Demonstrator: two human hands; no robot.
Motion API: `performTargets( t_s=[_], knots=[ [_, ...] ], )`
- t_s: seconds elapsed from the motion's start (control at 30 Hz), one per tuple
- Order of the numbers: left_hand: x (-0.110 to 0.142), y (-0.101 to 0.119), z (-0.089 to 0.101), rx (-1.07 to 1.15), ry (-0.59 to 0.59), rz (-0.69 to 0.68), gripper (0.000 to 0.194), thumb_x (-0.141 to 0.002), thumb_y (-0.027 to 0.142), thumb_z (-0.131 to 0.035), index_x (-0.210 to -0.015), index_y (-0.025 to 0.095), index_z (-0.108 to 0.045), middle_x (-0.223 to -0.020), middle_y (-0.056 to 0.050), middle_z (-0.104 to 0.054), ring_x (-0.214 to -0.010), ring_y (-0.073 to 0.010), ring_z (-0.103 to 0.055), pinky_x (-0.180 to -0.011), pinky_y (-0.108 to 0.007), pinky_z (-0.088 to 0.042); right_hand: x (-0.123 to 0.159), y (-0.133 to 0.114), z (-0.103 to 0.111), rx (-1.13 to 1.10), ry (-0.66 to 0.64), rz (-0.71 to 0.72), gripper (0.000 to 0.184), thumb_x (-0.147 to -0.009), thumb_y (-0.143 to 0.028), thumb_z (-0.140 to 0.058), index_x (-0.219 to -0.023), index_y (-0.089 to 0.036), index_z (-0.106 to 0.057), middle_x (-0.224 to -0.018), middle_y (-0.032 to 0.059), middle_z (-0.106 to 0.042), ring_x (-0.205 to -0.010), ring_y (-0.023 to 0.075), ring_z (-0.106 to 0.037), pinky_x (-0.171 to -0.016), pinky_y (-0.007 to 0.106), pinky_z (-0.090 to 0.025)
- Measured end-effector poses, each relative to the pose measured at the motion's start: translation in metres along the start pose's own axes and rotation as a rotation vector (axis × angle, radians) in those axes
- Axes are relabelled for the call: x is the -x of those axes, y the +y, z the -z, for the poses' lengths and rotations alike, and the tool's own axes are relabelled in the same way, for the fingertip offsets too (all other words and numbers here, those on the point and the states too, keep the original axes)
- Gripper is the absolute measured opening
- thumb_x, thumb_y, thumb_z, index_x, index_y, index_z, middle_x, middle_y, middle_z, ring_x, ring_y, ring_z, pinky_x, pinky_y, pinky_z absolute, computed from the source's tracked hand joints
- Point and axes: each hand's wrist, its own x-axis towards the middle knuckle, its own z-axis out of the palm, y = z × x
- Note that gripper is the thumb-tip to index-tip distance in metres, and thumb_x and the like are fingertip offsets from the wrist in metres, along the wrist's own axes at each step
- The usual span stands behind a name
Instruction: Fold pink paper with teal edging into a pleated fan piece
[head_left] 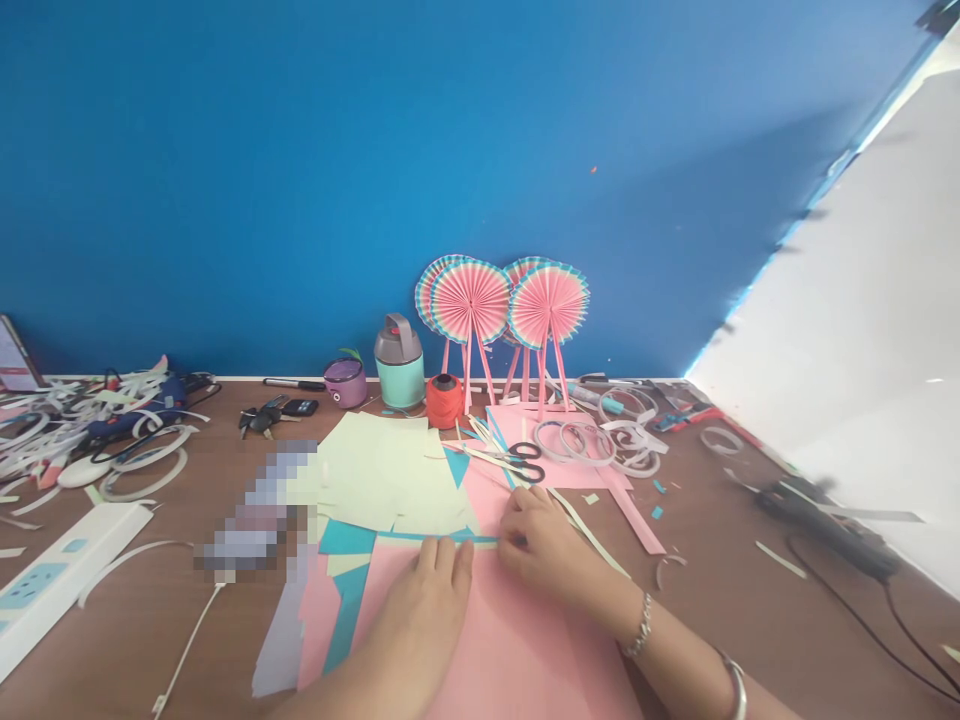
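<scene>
A large pink paper sheet (517, 640) lies in front of me, with a thin blue strip showing along its far edge. My left hand (431, 590) rests flat on this sheet, fingers stretched toward that edge. At the same edge, farther right, my right hand (536, 540) has its fingers curled in and pressed together on the paper; what lies under the fingertips is partly hidden. Just beyond it are scissors (529, 462) with dark handles. Pale green sheets (382, 470) lie past my left hand, and blue paper pieces (349, 610) stick out at the left.
Folded pink fans (471, 303) stand against the blue wall, beside a red container (444, 402) and a turquoise flask (400, 370). Tape rings (589, 443) lie at right, near a black tool with a cord (825, 530). A power strip (67, 570) and tangled strips occupy the left.
</scene>
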Motion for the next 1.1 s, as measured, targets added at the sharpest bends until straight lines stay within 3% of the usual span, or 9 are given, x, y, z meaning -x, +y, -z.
performTargets(
  t_s=[0.47, 0.87, 1.1],
  knots=[
    [0.003, -0.002, -0.006, 0.049, 0.149, 0.014, 0.05, -0.069, 0.007, -0.059, -0.118, 0.018, -0.056, -0.075, -0.003, -0.049, -0.069, -0.0181, -0.046, -0.053, -0.028, -0.032, 0.002, 0.003, -0.001, 0.019, -0.019, 0.024, 0.015, -0.064, -0.007, -0.046, -0.052, -0.015, -0.04, -0.074, 0.0021, -0.043, -0.076, 0.016, -0.036, -0.065, 0.029, -0.026],
    [-0.002, -0.003, 0.014, -0.079, -0.105, -0.078, 0.064, -0.073, 0.016, -0.056, -0.136, 0.022, -0.044, -0.079, -0.007, -0.056, -0.074, -0.0234, -0.049, -0.059, -0.032, -0.036, 0.004, -0.003, 0.002, 0.065, -0.026, 0.013, 0.018, -0.066, -0.011, -0.048, -0.05, -0.014, -0.04, -0.075, 0.0026, -0.044, -0.078, 0.0166, -0.036, -0.067, 0.029, -0.025],
    [-0.003, -0.002, 0.016, -0.101, -0.129, -0.089, 0.07, -0.072, 0.017, -0.058, -0.139, 0.023, -0.04, -0.082, -0.008, -0.056, -0.076, -0.0244, -0.048, -0.061, -0.032, -0.036, 0.003, 0.003, -0.001, 0.077, -0.002, 0.008, 0.013, -0.062, -0.009, -0.049, -0.051, -0.015, -0.043, -0.072, 0.0016, -0.044, -0.075, 0.0161, -0.035, -0.067, 0.029, -0.025]
  ],
)
